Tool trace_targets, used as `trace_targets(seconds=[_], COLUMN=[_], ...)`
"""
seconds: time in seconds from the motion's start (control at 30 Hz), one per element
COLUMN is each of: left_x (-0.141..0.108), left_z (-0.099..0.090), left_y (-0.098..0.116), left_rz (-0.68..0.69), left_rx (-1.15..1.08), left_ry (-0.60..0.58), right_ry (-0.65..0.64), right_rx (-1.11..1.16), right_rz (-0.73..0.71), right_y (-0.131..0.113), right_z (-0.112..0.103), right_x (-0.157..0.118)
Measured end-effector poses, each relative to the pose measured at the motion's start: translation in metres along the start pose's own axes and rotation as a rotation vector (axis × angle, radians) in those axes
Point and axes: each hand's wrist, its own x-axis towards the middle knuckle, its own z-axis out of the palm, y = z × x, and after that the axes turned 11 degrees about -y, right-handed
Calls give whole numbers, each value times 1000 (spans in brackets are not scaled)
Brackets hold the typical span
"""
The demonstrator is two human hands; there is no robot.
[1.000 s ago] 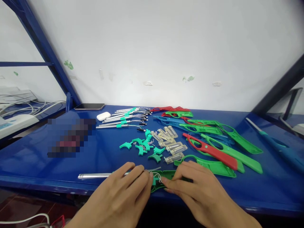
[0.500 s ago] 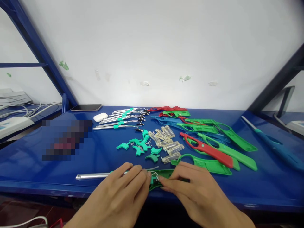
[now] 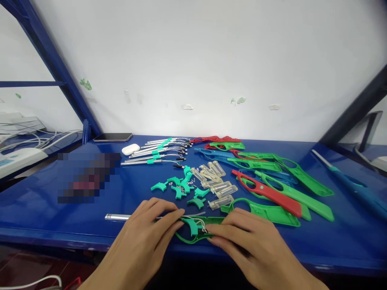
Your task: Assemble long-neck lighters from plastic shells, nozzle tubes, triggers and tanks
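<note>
A green lighter casing half (image 3: 189, 241) lies near the table's front edge with its inside facing up. A teal trigger (image 3: 192, 226) and looped white wires (image 3: 198, 218) sit in it. My left hand (image 3: 148, 235) is closed around the casing's left part, where a silver metal tube (image 3: 116, 217) sticks out to the left. With fingertips pinched by the wires and a small black part, my right hand (image 3: 250, 241) grips the casing's right part. Its fingers hide much of that end. Loose teal triggers (image 3: 178, 192) and clear fuel tanks (image 3: 223, 202) lie just beyond.
Several metal tubes with wires (image 3: 142, 162) lie in a row at the back. Green, red and blue casing halves (image 3: 269, 195) cover the right side, beside a whole blue lighter (image 3: 353, 187). A phone (image 3: 113, 137) and a white case (image 3: 130, 149) rest at the back left.
My left hand has slid left and its fingers have drawn back, so the teal trigger and the casing's loop now show. My right hand stays at the wires. The view has shifted slightly.
</note>
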Motion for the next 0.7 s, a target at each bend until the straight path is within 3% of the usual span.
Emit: trace_targets(seconds=[0.2, 0.37, 0.5, 0.7], left_x=[0, -2, -4, -3], left_z=[-2, 0, 2, 2], left_y=[5, 5, 3, 4], left_rz=[-40, -30, -28, -42], left_rx=[-146, -148, -153, -188], left_ry=[-44, -28, -34, -34], right_ry=[3, -49, -71, 26], right_rx=[84, -1, -18, 49], right_rz=[83, 92, 62, -54], right_y=[-9, -3, 3, 7], right_z=[-9, -5, 1, 3], right_x=[8, 27, 38, 39])
